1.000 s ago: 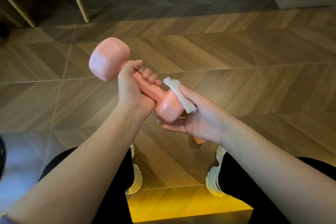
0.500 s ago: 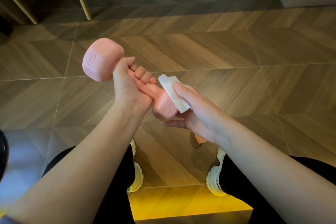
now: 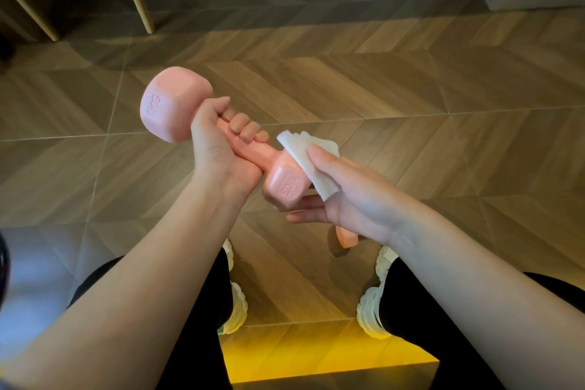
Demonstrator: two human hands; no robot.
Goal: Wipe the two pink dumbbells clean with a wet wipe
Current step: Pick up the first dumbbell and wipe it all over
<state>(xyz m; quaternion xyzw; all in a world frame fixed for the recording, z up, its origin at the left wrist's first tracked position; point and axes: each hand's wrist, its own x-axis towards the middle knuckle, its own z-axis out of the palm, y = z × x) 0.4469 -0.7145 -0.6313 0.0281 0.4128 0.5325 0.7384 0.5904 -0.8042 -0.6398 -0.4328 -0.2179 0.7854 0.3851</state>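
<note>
Firmly left grip [image 3: 218, 149] clasps dumbbell [image 3: 172, 104], right grip [image 3: 351, 196] wipe [image 3: 311, 165].

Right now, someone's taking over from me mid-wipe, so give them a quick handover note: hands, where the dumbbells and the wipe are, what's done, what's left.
Left hand grips the handle of the held dumbbell, lifted over the floor.
Right hand cups the near head and pinches the wet wipe against it with the thumb.
Second dumbbell lies on the floor below the right hand, mostly hidden.
Done: wiping of the near head is under way; how clean it is cannot be told.
Left: the handle, the far head, then the second dumbbell.
</note>
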